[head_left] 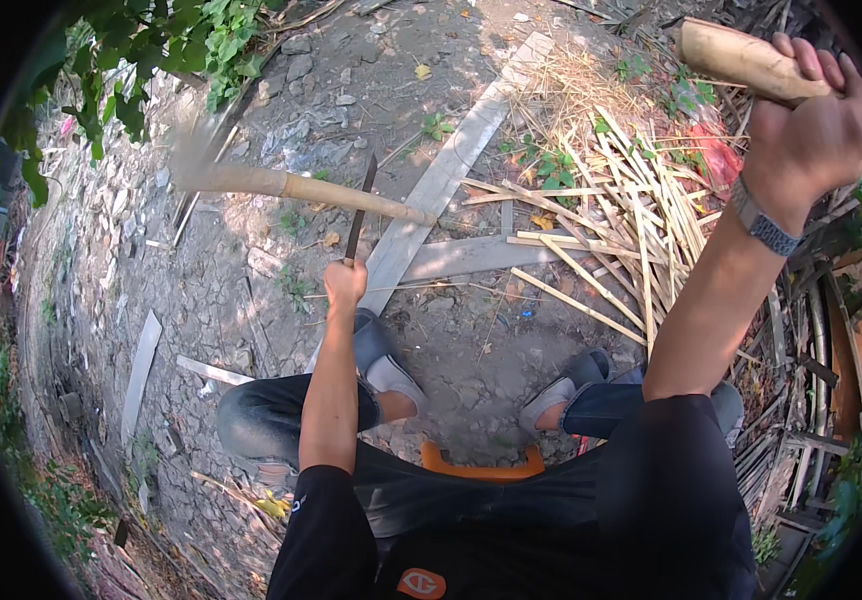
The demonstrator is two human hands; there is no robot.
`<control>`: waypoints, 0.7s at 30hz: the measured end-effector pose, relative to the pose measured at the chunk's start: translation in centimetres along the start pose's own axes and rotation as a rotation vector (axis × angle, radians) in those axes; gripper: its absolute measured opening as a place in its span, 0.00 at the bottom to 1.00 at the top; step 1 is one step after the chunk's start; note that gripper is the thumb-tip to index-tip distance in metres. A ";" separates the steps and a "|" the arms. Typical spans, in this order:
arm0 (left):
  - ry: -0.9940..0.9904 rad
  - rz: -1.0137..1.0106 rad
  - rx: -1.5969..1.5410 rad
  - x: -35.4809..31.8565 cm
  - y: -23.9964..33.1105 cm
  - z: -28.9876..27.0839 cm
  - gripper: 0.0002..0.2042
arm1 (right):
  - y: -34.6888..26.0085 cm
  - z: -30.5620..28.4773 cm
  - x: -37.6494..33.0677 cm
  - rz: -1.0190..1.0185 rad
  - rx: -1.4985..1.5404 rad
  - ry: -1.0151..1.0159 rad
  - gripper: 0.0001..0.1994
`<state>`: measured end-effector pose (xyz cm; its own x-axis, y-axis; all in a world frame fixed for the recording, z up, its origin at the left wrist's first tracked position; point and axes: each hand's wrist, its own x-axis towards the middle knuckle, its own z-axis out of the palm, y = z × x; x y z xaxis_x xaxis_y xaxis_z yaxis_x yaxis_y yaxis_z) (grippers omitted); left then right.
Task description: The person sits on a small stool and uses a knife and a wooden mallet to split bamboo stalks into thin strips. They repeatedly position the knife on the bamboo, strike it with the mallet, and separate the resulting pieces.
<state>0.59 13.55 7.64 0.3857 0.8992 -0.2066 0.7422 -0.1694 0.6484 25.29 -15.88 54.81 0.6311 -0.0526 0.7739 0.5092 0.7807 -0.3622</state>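
Left hand [346, 284] closed around the base of a narrow, dark metal blade [365, 200], nearly upright across a bamboo pole [321, 191]; depth of any bite impossible to tell. Right hand [811, 135] raised at upper right, fingers wrapped firmly around a thick, smooth, rounded, pale club [741, 58]. Pole tan and cylindrical, ringed by a node, left end blurred, right end over a flat, weathered grey board [466, 130]. To the right, thin, straight, yellowish strips [641, 215] heaped crosswise on cracked, rubble-strewn soil [461, 340].
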 end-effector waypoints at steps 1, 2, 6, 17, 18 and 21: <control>0.008 -0.017 0.028 0.0 -0.3 -0.7 0.19 | 2.6 -0.1 -4.3 0.075 -0.029 0.133 0.08; 0.017 0.048 0.078 -0.5 1.3 -0.8 0.20 | 5.3 -0.6 -11.5 0.192 -0.325 0.131 0.06; -0.088 0.201 0.305 -1.0 5.5 -1.3 0.20 | 12.8 -15.7 -31.8 1.374 -1.320 -1.068 0.18; -0.154 0.131 0.197 -2.3 10.7 -12.1 0.20 | 6.5 -8.6 -18.8 1.026 -0.866 -0.379 0.11; -0.146 0.156 0.239 -2.5 10.3 -11.8 0.19 | 6.0 -8.2 -18.1 1.077 -0.811 -0.350 0.09; -0.152 0.205 0.376 -3.8 9.2 -8.5 0.18 | 4.2 -6.5 -17.0 1.039 -0.725 -0.271 0.07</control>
<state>1.29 11.98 20.60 0.6008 0.7670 -0.2252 0.7787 -0.4980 0.3816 20.52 -15.74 36.79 0.8252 0.5648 0.0110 0.1080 -0.1386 -0.9845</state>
